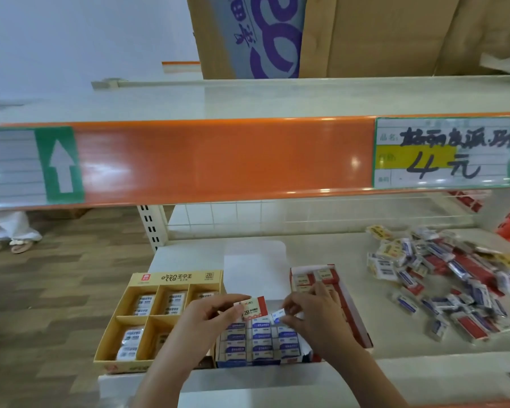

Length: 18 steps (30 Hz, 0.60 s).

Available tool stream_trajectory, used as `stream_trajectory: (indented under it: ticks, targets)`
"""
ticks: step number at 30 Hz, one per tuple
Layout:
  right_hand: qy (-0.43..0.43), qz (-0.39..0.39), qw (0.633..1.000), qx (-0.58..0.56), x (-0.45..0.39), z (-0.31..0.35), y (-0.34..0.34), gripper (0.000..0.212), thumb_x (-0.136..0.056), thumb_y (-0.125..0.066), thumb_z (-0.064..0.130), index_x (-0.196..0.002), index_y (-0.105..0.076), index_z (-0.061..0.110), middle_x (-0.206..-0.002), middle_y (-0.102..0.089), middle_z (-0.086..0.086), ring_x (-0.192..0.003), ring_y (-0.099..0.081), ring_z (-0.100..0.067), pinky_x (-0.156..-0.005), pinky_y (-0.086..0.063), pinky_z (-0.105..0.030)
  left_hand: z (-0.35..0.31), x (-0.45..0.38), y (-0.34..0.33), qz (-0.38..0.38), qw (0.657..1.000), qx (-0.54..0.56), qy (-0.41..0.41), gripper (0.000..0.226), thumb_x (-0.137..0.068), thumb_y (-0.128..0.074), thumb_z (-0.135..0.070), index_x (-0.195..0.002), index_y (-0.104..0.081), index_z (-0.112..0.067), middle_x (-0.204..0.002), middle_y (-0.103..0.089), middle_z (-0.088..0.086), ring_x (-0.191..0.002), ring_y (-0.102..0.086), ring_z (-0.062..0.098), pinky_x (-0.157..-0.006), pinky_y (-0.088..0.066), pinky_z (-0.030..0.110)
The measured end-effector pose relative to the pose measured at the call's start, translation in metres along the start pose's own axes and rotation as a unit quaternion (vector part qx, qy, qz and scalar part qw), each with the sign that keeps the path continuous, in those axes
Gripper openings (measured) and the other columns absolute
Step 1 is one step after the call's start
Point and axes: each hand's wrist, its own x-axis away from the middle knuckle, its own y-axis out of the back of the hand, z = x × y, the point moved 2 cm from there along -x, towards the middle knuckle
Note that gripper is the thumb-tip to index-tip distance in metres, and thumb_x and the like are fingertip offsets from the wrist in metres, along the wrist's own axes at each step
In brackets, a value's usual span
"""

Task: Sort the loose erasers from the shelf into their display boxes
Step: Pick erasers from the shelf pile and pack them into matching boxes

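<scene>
My hands at lower centre, sorting erasers.
My left hand (209, 316) pinches a red eraser (252, 308); my right hand (312, 312) pinches a blue eraser (278, 315) above the blue box (259, 343). I'd seat each flat, label up; loose erasers (442, 284) lie right.

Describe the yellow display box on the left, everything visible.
The yellow display box is open-topped cardboard with a raised back panel printed with characters and "2B". Dividers split it into compartments, each holding wrapped white erasers lying flat. It sits at the shelf's left end, beside the blue-eraser box. The left hand overlaps its right side.
</scene>
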Motion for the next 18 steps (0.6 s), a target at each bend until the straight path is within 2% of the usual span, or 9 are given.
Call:
stream_trajectory:
  ticks: [5, 12, 15, 18]
  targets:
    - [0.01, 0.041, 0.998, 0.042, -0.005, 0.001, 0.001, 0.03, -0.088, -0.055, 0.047, -0.113, -0.059, 0.031, -0.112, -0.06, 0.01, -0.114, -0.039, -0.011, -0.099, -0.027, -0.03, -0.002, -0.003, -0.003, 0.009, 1.0, -0.026, -0.015, 0.016, -0.093, -0.052, -0.029, -0.102, -0.061, -0.038, -0.094, -0.067, -0.016, -0.082, -0.061, -0.004, -0.055, -0.046, 0.008]
    - [0.091, 0.092, 0.981, 0.148, -0.01, 0.004, 0.01, 0.036, -0.092, -0.05, 0.043, -0.122, -0.057, 0.025, -0.126, -0.054, 0.005, -0.124, -0.034, -0.014, -0.108, -0.021, -0.031, -0.002, -0.005, 0.0, 0.025, 0.999, -0.025, -0.031, 0.017, -0.093, -0.052, -0.026, -0.094, -0.06, -0.041, -0.082, -0.068, -0.02, -0.073, -0.059, -0.017, -0.051, -0.044, 0.004]
    - [0.109, 0.101, 0.972, 0.181, -0.012, 0.005, 0.008, 0.034, -0.094, -0.05, 0.038, -0.123, -0.057, 0.022, -0.127, -0.054, 0.002, -0.125, -0.036, -0.017, -0.11, -0.02, -0.034, 0.0, -0.007, 0.003, 0.027, 0.999, -0.027, -0.036, 0.016, -0.093, -0.052, -0.027, -0.096, -0.061, -0.041, -0.081, -0.069, -0.022, -0.076, -0.059, -0.017, -0.052, -0.044, 0.005]
    - [0.121, 0.098, 0.968, 0.197, -0.013, 0.007, 0.005, 0.031, -0.095, -0.049, 0.033, -0.123, -0.057, 0.021, -0.123, -0.057, 0.0, -0.122, -0.038, -0.018, -0.111, -0.02, -0.035, 0.002, -0.008, 0.005, 0.027, 0.998, -0.042, -0.04, 0.016, -0.093, -0.052, -0.03, -0.098, -0.059, -0.043, -0.086, -0.068, -0.02, -0.079, -0.06, -0.01, -0.053, -0.044, 0.006]
